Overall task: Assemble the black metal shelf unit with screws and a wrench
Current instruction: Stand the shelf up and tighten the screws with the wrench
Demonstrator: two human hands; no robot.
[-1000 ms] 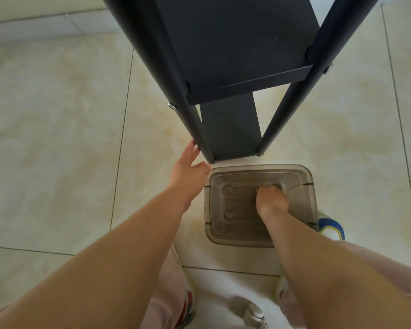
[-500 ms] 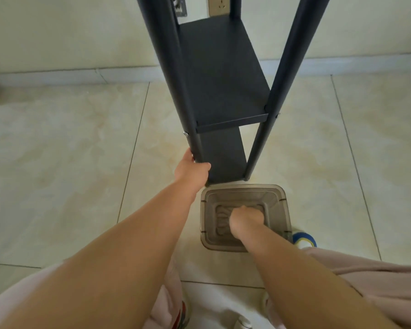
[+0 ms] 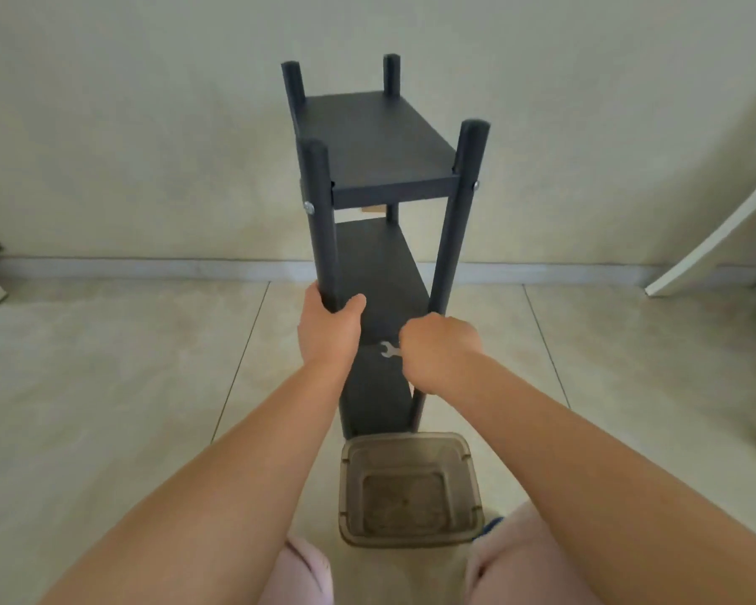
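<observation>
Head-worn view, forward and down (wide-angle, close)

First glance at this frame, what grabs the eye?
The tall black shelf unit standing upright mid-frame against the wall, four posts poking above its top shelf. Both hands are on its near posts: the left hand grips the left post, the right hand holds the right post with a small silver wrench showing beside it. Below, a translucent plastic bin sits on the tiled floor.
</observation>
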